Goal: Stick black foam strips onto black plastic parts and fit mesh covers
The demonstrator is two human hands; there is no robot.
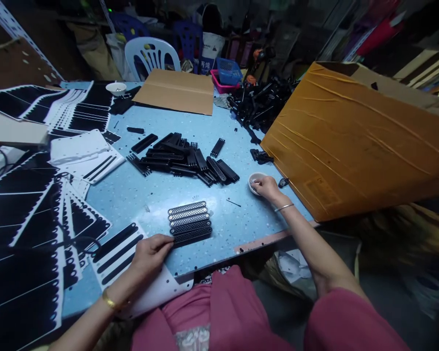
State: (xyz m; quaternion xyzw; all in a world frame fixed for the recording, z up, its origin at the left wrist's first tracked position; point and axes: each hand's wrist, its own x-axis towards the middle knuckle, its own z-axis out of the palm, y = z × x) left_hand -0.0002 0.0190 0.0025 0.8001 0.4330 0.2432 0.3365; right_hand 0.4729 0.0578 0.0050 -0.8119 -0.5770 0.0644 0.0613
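Observation:
My left hand [151, 253] is closed, thumb and fingertips pinched at the left end of the nearest black plastic strip [193, 237]. That strip lies lowest in a neat row of several rounded strips [189, 216] with a crosshatched face and a small hole at each end. My right hand [266, 187] dips its closed fingers into a small white bowl [254, 176]. Small bits show in the bowl; what the fingertips hold is hidden. Beyond the row lies a loose pile of black strips [179, 156].
Sheets of black adhesive strips [119, 248] cover the table's left side. A large brown carton [351, 146] leans at the right edge, with a heap of black parts [258, 105] behind it. Flat cardboard [175, 90] and another white bowl [116, 88] lie at the back. A thin rod [234, 202] lies mid-table.

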